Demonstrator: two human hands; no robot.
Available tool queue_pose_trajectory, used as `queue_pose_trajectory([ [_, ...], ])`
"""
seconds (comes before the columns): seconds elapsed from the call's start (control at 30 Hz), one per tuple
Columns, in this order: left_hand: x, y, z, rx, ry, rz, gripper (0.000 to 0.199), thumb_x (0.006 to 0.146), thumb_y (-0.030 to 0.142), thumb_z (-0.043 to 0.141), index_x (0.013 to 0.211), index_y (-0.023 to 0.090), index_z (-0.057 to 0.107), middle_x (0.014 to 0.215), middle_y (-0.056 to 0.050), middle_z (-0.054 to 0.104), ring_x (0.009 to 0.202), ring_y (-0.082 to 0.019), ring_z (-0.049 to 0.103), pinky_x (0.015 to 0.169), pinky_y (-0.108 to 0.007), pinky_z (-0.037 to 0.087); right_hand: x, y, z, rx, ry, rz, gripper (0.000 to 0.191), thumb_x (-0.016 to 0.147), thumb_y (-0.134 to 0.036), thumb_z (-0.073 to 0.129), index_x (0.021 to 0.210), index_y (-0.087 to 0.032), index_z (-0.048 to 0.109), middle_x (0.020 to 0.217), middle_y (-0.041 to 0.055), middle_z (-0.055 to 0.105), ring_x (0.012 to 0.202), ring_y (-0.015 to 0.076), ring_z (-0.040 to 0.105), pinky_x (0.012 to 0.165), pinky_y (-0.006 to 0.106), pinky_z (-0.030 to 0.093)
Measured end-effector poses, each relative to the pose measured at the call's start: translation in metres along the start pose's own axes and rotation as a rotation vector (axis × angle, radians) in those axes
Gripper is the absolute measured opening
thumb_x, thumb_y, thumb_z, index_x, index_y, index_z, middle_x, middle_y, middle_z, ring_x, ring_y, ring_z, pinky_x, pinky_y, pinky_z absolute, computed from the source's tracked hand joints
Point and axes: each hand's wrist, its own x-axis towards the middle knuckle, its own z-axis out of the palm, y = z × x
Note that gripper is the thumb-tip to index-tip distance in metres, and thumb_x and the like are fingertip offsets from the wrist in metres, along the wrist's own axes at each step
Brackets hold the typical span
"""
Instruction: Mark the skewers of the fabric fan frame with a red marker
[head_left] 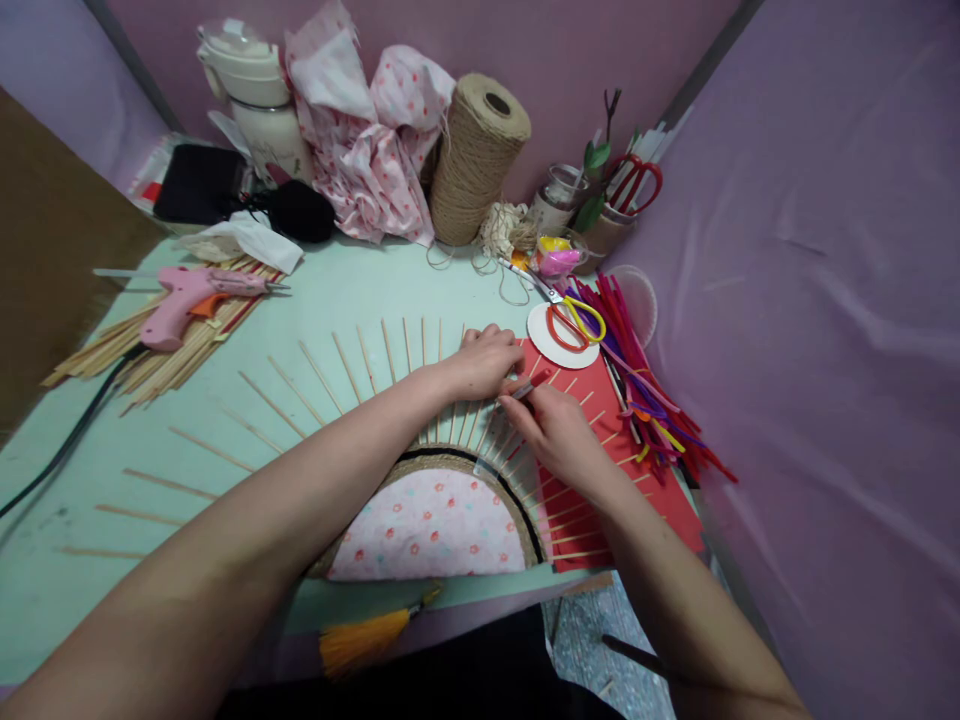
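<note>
A half-round piece covered in flowered cloth [435, 525] lies near the table's front edge, with a twine and black border. Thin wooden sticks [347, 367] fan outward from it. My left hand [489, 362] rests over the upper sticks, its fingers bent; what lies beneath them is hidden. Close beside it on the right, my right hand [559, 425] pinches a slim pen-like tool with a red end [537, 381]. Under the right-hand sticks is a red sheet [585, 510], and a clear strip lies between it and the border.
A pink glue gun [180, 305] lies on loose sticks at left. Scissors [574, 322] rest on a white disc, beside pipe cleaners [645, 390]. Behind stand a bottle [262, 120], crumpled cloth [375, 160] and a twine spool [480, 160]. A yellow tassel [364, 640] is at the front.
</note>
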Motion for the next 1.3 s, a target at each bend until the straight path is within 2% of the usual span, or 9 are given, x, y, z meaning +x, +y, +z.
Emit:
queue_pose_trajectory([
  [0.5, -0.0004, 0.0002, -0.0001, 0.013, -0.007, 0.002, 0.024, 0.089, 0.037, 0.052, 0.098, 0.019, 0.065, 0.113, -0.013, 0.057, 0.111, -0.031, 0.044, 0.084, -0.042, 0.032, 0.0019, -0.0030, -0.0012, 0.011, -0.036, 0.039, 0.023, 0.098, -0.034, 0.049, 0.089, -0.018, 0.063, 0.074, 0.0038, 0.065, 0.068, 0.0177, 0.059, 0.062, 0.027, 0.039],
  [0.77, -0.0002, -0.0001, 0.0004, 0.010, 0.001, 0.005, 0.025, 0.089, 0.036, 0.052, 0.099, 0.018, 0.066, 0.112, -0.014, 0.057, 0.110, -0.031, 0.044, 0.085, -0.042, 0.031, 0.0024, -0.0036, -0.0008, 0.004, -0.089, 0.076, 0.024, 0.098, -0.033, 0.048, 0.095, -0.015, 0.064, 0.081, 0.0072, 0.067, 0.074, 0.0206, 0.061, 0.067, 0.029, 0.040],
  [1.3, 0.0000, 0.0016, -0.0001, 0.008, -0.006, -0.012, 0.024, 0.088, 0.033, 0.053, 0.099, 0.017, 0.066, 0.112, -0.014, 0.058, 0.111, -0.031, 0.044, 0.087, -0.042, 0.031, 0.0019, -0.0047, -0.0028, 0.003, -0.099, 0.090, 0.024, 0.098, -0.033, 0.047, 0.095, -0.016, 0.063, 0.081, 0.0071, 0.067, 0.074, 0.0206, 0.061, 0.067, 0.028, 0.040],
])
